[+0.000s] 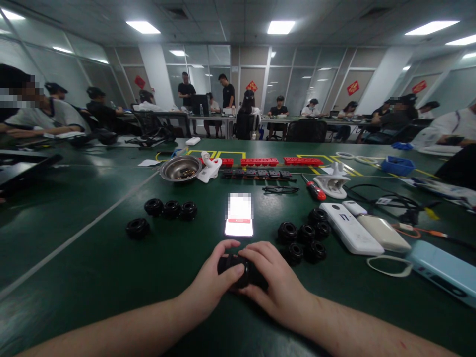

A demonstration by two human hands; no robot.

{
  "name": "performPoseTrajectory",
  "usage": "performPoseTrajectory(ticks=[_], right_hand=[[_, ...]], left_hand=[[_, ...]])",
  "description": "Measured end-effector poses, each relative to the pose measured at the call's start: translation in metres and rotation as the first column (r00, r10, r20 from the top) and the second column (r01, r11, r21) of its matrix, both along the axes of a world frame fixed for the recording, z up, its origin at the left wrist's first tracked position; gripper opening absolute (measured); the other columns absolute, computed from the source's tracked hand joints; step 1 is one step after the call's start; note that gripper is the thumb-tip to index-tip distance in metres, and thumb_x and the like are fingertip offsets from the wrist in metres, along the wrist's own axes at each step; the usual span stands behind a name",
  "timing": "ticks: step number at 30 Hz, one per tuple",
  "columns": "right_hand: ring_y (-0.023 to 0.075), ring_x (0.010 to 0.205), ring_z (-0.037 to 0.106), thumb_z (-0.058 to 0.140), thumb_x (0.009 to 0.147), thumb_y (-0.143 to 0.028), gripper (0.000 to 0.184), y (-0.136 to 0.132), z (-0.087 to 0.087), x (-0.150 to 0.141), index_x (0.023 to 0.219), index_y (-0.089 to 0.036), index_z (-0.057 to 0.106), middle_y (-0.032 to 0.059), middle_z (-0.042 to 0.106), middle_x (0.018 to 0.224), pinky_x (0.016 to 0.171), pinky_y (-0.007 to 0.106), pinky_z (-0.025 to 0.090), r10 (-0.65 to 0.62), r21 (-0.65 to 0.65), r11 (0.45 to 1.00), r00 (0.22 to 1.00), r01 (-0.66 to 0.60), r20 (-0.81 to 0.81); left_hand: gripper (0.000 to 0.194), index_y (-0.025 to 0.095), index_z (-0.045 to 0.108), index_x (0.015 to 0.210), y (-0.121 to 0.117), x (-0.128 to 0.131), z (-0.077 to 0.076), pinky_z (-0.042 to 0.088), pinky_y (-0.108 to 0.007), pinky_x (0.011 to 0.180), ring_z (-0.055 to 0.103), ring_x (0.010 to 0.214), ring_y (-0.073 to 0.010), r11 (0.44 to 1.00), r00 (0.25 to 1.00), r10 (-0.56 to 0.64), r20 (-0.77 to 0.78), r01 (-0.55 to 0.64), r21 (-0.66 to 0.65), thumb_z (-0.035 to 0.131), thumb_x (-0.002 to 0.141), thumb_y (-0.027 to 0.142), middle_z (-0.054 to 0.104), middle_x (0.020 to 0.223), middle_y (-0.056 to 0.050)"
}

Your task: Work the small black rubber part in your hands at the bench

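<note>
Both my hands meet near the front of the green table (92, 267). My left hand (211, 282) and my right hand (275, 287) are closed together around one small black wheel-like part (236, 265), fingers wrapped over it. Just beyond them lies a lit phone (239, 220), screen up. A cluster of several black wheel-like parts (305, 240) sits to the right of my hands. More of the same black parts (171, 209) lie in a row to the left, with one apart (137, 228).
A metal bowl (181, 168) with small pieces stands further back, beside white holders, red and black trays (260, 161) and a red-handled screwdriver (314, 189). White and light-blue devices (349, 228) with cables lie at the right. Several people sit at tables behind.
</note>
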State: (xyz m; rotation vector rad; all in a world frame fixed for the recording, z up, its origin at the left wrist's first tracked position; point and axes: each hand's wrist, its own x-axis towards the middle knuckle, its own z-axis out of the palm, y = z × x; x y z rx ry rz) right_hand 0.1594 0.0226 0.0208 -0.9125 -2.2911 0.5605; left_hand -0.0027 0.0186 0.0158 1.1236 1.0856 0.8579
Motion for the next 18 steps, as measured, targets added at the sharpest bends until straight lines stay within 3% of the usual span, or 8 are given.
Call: performPoseTrajectory(ticks=[4,8,11,15,18], right_hand=[[0.0211,0.094,0.044,0.059,0.072,-0.03,0.04,-0.0001,-0.0002,-0.0007,0.107,-0.019,0.045,0.0075,0.048,0.103,0.082,0.037,0.038,-0.007,0.041,0.999,1.0,0.007,0.012],[0.0227,0.09,0.045,0.062,0.066,-0.042,0.046,0.0014,0.0005,-0.0003,0.103,-0.018,0.048,0.0069,0.05,0.098,0.08,0.04,0.038,-0.054,-0.024,0.998,0.996,0.056,0.066],[0.0206,0.09,0.045,0.059,0.072,-0.036,0.036,0.0018,0.0005,0.0003,0.102,-0.018,0.049,0.0061,0.05,0.098,0.08,0.037,0.039,-0.035,-0.055,0.998,0.998,0.038,0.055],[0.0187,0.095,0.043,0.058,0.074,-0.026,0.04,-0.0003,-0.0011,-0.0002,0.111,-0.018,0.044,0.0069,0.047,0.106,0.083,0.033,0.038,0.031,0.006,1.0,1.0,-0.031,0.004],[0.0194,0.096,0.042,0.058,0.072,-0.026,0.041,-0.0014,-0.0011,-0.0007,0.11,-0.018,0.044,0.007,0.046,0.107,0.084,0.034,0.037,0.015,0.022,1.0,1.0,-0.015,0.02]], left_hand=[[0.041,0.02,0.04,0.098,0.0008,0.0004,-0.0045,0.045,-0.031,0.062,0.051,0.078,-0.0182,1.0,1.0,-0.002,-0.028,0.002,0.028,0.056,0.063,0.034,0.047,0.088,-0.002],[0.044,0.02,0.04,0.099,0.0002,-0.0001,-0.0016,0.043,-0.032,0.069,0.051,0.076,-0.0165,0.999,0.999,0.019,-0.041,-0.018,0.044,0.057,0.061,0.033,0.048,0.084,0.0],[0.048,0.02,0.041,0.1,0.0009,-0.0004,0.0,0.041,-0.031,0.075,0.051,0.08,-0.017,0.998,0.998,0.028,-0.055,-0.025,0.054,0.06,0.057,0.031,0.05,0.085,0.0],[0.04,0.021,0.041,0.098,0.003,-0.0006,-0.0052,0.044,-0.03,0.065,0.052,0.078,-0.0177,1.0,1.0,0.015,0.002,-0.015,0.013,0.056,0.064,0.036,0.051,0.085,-0.001],[0.038,0.02,0.042,0.096,0.0025,-0.0003,-0.0067,0.044,-0.03,0.067,0.052,0.078,-0.0171,1.0,1.0,0.01,0.008,-0.011,0.025,0.057,0.064,0.034,0.051,0.085,-0.001]])
